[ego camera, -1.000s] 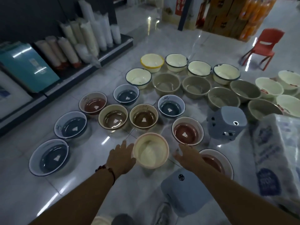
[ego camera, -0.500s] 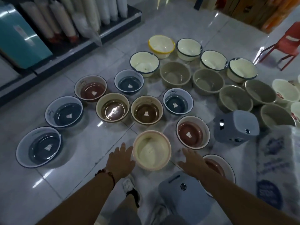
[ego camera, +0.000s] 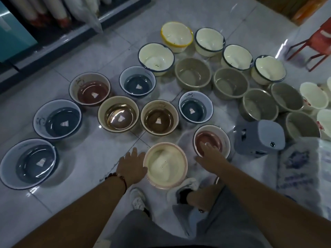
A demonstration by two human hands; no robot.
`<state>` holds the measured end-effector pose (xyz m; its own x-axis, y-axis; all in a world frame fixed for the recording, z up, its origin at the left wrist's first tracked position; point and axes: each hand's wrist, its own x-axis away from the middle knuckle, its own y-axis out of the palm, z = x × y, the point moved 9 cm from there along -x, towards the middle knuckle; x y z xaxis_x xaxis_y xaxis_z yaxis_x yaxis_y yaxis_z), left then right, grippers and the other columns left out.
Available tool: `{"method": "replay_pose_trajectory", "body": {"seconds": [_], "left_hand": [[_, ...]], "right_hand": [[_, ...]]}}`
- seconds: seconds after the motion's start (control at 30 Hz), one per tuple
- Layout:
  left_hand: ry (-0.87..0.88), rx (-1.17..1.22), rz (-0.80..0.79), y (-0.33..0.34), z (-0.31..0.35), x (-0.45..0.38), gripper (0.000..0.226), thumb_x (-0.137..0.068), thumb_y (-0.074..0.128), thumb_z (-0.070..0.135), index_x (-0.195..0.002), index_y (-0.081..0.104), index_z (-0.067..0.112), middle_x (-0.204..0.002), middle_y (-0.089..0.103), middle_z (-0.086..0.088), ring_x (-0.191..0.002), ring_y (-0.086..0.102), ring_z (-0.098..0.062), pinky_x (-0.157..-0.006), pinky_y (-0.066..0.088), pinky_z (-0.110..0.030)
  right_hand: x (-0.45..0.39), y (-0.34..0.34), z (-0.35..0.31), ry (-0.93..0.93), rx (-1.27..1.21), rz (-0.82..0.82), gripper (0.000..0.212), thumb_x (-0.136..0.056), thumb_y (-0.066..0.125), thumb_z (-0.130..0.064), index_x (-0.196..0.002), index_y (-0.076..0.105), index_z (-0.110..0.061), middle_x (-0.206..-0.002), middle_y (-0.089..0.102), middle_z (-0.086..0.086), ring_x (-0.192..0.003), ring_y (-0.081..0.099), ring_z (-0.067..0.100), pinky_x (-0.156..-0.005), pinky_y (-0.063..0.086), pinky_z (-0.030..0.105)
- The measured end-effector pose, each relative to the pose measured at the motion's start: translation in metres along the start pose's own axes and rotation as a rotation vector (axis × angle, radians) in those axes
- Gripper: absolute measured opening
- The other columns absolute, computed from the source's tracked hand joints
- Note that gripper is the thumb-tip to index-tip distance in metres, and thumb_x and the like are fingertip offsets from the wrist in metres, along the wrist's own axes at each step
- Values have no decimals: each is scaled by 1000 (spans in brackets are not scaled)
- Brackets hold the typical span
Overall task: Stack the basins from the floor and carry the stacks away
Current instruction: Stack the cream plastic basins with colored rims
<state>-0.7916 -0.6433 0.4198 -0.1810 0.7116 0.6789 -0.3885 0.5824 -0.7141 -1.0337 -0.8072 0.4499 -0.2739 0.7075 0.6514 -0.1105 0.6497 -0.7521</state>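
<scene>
- The left hand (ego camera: 131,167), a bead bracelet at its wrist, is spread flat with straight fingers at the left rim of the cream basin (ego camera: 165,165). It sits just beside or touching the rim, and I cannot tell which. It holds nothing.
- The right hand (ego camera: 210,155) is also wide, its fingers straight and reaching over the near edge of the pink basin (ego camera: 211,140), close to the right of the cream one. It grips nothing either.
- The cream basin stands upright on the tiled floor (ego camera: 100,154), just ahead of the person's shoes and between the two hands.
- My judgement is that the step in hand is a two-handed pick-up of the cream basin. It would go best with the palms on opposite sides of the rim, thumbs over the lip and the lift kept level.
- Nesting works only with like sizes, so it should drop into a basin no smaller than itself and be lowered straight to avoid jamming.
- A grey plastic stool (ego camera: 259,138) lies on its side to the right, near enough to knock with an elbow.
- Further out are brown basins (ego camera: 159,118), blue ones and greenish-grey ones. The white enamel basins (ego camera: 156,58) are farthest, and none of these is stacked yet.
</scene>
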Motion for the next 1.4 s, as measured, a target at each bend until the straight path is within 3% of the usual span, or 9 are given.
{"method": "replay_pose_trajectory", "body": {"seconds": [0.23, 0.5, 0.77, 0.87, 0.97, 1.1, 1.17, 1.3, 1.4], "left_hand": [[-38, 91, 25, 12, 30, -51, 66, -97, 46, 44, -154, 20, 21, -164, 8, -15, -145, 22, -36, -116, 25, -49], [-279, 240, -20, 157, 19, -177, 69, -99, 43, 47, -157, 14, 22, -165, 3, -14, -148, 18, -35, -117, 23, -47], [-265, 147, 81, 311, -3, -271, 69, -95, 53, 43, -155, 26, 21, -162, 18, -18, -142, 30, -38, -115, 30, -50], [-277, 140, 115, 357, -19, -283, 69, -98, 47, 44, -157, 17, 24, -164, 10, -16, -147, 22, -36, -117, 23, -48], [-377, 200, 125, 380, -40, -285, 68, -101, 40, 47, -158, 9, 26, -165, 1, -16, -149, 17, -36, -119, 20, -48], [-370, 103, 193, 364, -52, -275, 66, -99, 42, 47, -156, 17, 23, -162, 18, -15, -143, 28, -35, -113, 30, -46], [-382, 101, 259, 350, -56, -254, 63, -98, 43, 48, -153, 25, 23, -153, 34, -10, -135, 37, -32, -106, 35, -43], [-500, 249, 264, 357, -59, -186, 59, -98, 44, 49, -151, 32, 25, -150, 39, -8, -133, 42, -29, -107, 38, -45], [-565, 288, 250, 367, -59, -138, 63, -98, 45, 50, -154, 26, 29, -160, 25, -8, -142, 34, -30, -112, 34, -46]], "right_hand": [[-55, 11, 7, -87, 113, -70, 72, -92, 53, -46, -154, 25, -23, -160, 26, 7, -145, 25, 35, -116, 27, 48], [-228, 182, 30, -343, 370, -326, 75, -89, 48, -52, -154, 21, -25, -145, 41, 6, -128, 42, 30, -107, 38, 45], [-404, 318, 57, -349, 471, -215, 87, -91, 52, -51, -157, 2, -22, -161, 13, 10, -140, 30, 38, -114, 31, 51], [-445, 351, 64, -225, 343, -148, 91, -87, 63, -45, -154, 7, -19, -155, 21, 13, -135, 36, 39, -109, 36, 51], [-471, 367, 69, -83, -32, -61, 70, -84, 71, -20, -140, 32, -7, -133, 47, 21, -119, 51, 40, -95, 45, 43], [-473, 375, 60, -40, -50, -43, 18, -88, 65, -14, -91, 65, 4, -94, 66, 21, -82, 66, 32, -69, 52, 35], [-457, 373, 38, -129, -210, -81, 21, -84, 70, -7, -65, 61, -5, -85, 67, 25, -64, 60, 26, -61, 49, 33], [-386, 361, -21, -357, -145, -146, 11, -89, 59, -10, -78, 60, -10, -88, 63, 16, -74, 60, 26, -68, 49, 34], [-327, 314, -55, -544, -175, 38, 15, -86, 63, -16, -97, 67, -6, -91, 65, 14, -85, 63, 32, -64, 44, 30]]}}
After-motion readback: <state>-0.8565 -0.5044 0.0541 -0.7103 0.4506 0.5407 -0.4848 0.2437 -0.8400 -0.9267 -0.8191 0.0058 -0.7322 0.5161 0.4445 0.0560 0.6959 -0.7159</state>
